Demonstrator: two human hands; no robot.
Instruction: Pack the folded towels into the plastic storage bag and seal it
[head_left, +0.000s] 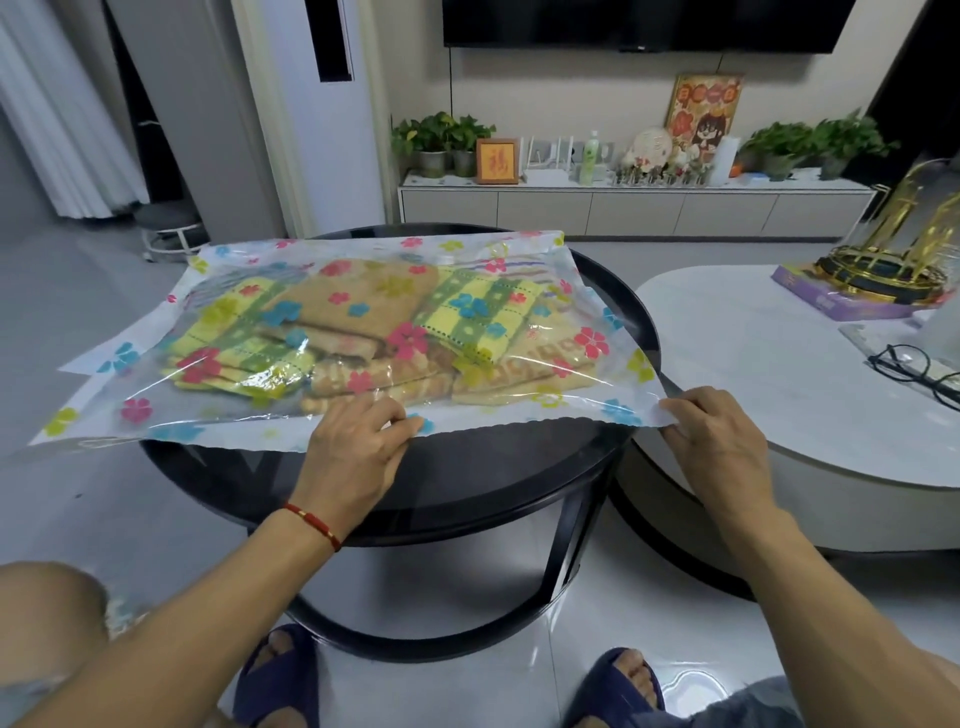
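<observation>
Two tables fill your view in a grey-tiled living room: a round black glass-topped table (519, 478) directly before you and a white oval table (769, 364) just beside it on your right. The flower-printed plastic storage bag (171, 410) lies flat across the black top, its left end overhanging the rim, with the folded towels (358, 306) already inside: at least two yellow-and-green checked ones and several tan ones, overlapping too closely for an exact count. Your left hand (353, 447), a red cord at its wrist, rests on the bag's near edge around its middle, fingers together and pinching the plastic. Your right hand (711, 421) is clamped on the bag's near right corner, thumb and fingers closed over the edge. One pair of black-framed glasses (914, 374) and one gold ornament under a clear dome (893, 249) sit on the white table. Along the far wall, a low cabinet (623, 208) carries several potted plants and two framed pictures beneath a wall-mounted television (644, 23).
</observation>
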